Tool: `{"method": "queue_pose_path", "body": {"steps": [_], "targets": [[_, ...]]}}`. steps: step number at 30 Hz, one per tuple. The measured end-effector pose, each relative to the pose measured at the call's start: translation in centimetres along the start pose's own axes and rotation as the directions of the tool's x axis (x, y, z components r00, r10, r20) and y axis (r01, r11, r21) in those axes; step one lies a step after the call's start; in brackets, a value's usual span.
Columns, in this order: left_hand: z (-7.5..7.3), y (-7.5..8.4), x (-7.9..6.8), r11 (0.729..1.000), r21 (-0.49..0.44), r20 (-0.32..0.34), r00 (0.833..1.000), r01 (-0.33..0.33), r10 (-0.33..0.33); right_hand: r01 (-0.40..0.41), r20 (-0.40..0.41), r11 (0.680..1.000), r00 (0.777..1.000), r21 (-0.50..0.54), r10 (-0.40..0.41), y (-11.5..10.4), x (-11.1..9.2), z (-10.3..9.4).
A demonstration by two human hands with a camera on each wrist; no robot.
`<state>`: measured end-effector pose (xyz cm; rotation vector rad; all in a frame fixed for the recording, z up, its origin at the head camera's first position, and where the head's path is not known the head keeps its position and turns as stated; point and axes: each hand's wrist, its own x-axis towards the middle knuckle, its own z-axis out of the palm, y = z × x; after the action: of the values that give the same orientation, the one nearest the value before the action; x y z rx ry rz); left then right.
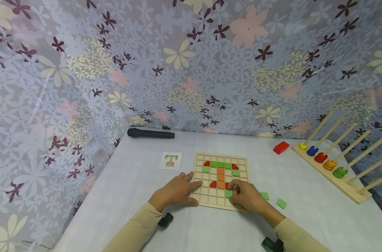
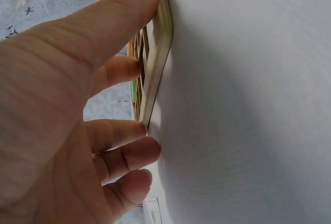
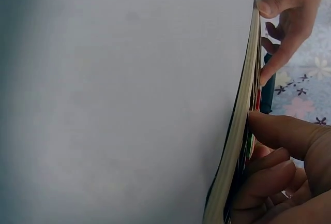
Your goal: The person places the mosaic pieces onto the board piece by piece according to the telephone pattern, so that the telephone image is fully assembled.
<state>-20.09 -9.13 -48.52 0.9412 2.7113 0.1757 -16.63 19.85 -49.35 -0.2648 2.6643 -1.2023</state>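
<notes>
A wooden grid board [image 1: 207, 200] lies on the table, with red quarter-round, green and orange square tiles set in its cells. My left hand [image 1: 178, 190] is spread at the board's left edge, thumb along the near side, fingers fairly straight; the left wrist view shows its thumb [image 2: 121, 19] against the rim. Over the lower right of the board, my right hand [image 1: 248, 196] has thumb and index finger bent about a light green tile [image 1: 229, 193], just below a red piece. Its other fingers [image 3: 269, 180] curl under in the right wrist view, partly hiding the tile.
A pattern card [image 1: 170, 160] lies left of the board, below a black microphone [image 1: 151, 133]. Two loose green tiles [image 1: 281, 203] sit right of my right hand. Farther right are a red block [image 1: 281, 147] and a wooden peg rack [image 1: 327, 171] with coloured rings. A flowered cloth hangs behind.
</notes>
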Motion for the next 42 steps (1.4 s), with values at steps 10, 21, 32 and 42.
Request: {"method": "queue_pose_path", "body": {"steps": [10,21,32,42], "targets": [[-0.2,0.2,-0.2,1.000,0.004,-0.011,1.000,-0.013,0.013,-0.072,-0.052,0.996,0.996,0.058,0.076,0.4,-1.0,-1.2],[-0.1,0.1,0.0,0.999,0.023,-0.019,1.000,-0.024,0.025,-0.194,-0.080,0.957,0.973,0.214,0.215,4.9,-4.5,-7.6],[0.0,0.2,0.0,1.000,0.004,-0.015,1.000,-0.010,0.010,-0.372,-0.038,0.927,0.927,0.040,0.374,9.6,-7.4,-11.2],[0.1,0.1,-0.1,1.000,-0.005,-0.017,1.000,-0.005,0.005,-0.372,-0.016,0.927,0.928,-0.048,0.371,10.9,-7.7,-11.0]]}}
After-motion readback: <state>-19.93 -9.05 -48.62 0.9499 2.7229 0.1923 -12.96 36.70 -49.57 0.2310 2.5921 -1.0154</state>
